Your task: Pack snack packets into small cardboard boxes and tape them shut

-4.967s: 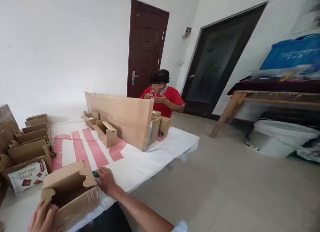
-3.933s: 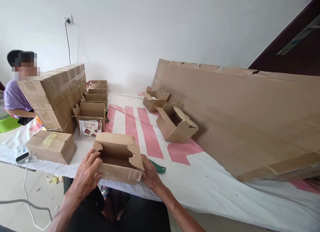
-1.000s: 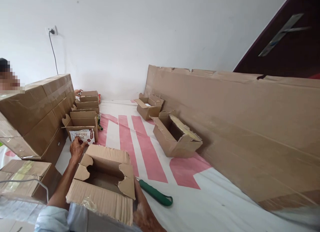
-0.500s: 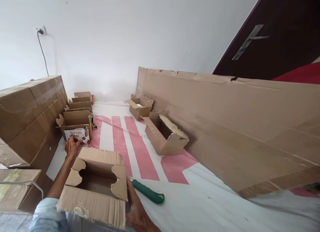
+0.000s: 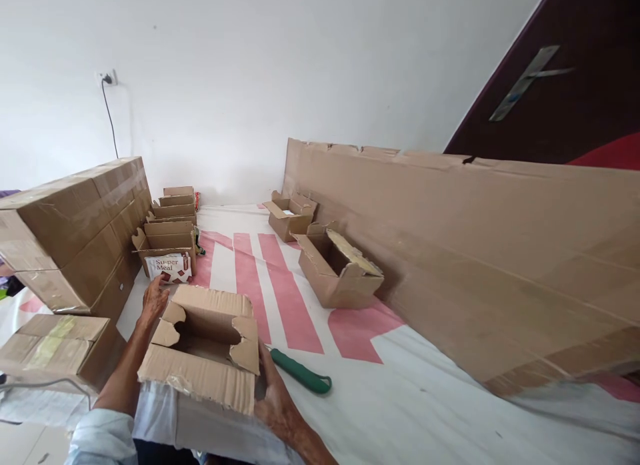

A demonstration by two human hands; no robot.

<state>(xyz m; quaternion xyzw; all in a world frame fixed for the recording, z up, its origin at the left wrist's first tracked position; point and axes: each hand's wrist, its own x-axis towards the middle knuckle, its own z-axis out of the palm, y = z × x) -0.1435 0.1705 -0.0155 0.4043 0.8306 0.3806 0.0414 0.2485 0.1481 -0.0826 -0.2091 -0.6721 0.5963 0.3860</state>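
Observation:
An open cardboard box with its flaps folded out stands at the near edge of the cloth. My right hand grips its right side, the fingers partly hidden behind the wall. My left hand reaches past the box on the left, its fingertips at the lower left corner of a white and brown "Super Meal" packet. This packet stands upright against the front of a small open carton. Close to my right hand lies a tool with a green handle; its far end is hidden by the hand and box.
Behind the carton runs a row of similar cartons. Stacked sealed boxes line the left, with a taped box in front. Two open cartons stand by a long cardboard panel on the right.
The view has shifted slightly left, so everything sits further right. My left hand has drawn down a little from the packet, which now faces me flatter. My right hand stays on the box.

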